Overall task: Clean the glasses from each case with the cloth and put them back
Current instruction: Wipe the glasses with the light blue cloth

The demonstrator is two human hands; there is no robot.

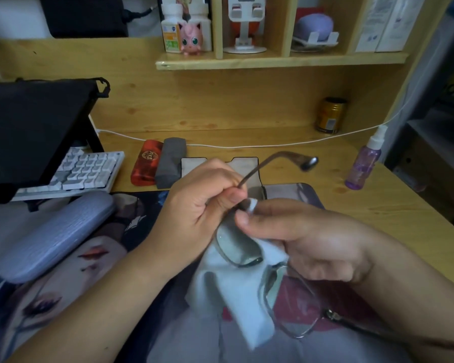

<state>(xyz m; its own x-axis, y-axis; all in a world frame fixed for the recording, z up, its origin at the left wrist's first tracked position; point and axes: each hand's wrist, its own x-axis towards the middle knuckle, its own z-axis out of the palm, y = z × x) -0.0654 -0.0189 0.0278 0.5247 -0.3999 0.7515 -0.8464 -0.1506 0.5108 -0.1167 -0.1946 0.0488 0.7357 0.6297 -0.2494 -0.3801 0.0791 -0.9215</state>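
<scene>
While both hands work at one hinge, the thin frame could twist or slip.

Curled round the near temple by its hinge, the left hand (pixel 194 205) holds the glasses (pixel 237 247) above the printed mat (pixel 71 271); the right hand (pixel 294 231) pinches the white cloth (pixel 228 292) against that corner. Everything else hangs below and right of the grip, so hard rubbing may bend the hinge. The lilac case (pixel 55 231) lies shut, well left.

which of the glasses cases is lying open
The flat case just behind the hands, its pale lining showing. The red case, grey case and big lavender case at left are all closed.
</scene>
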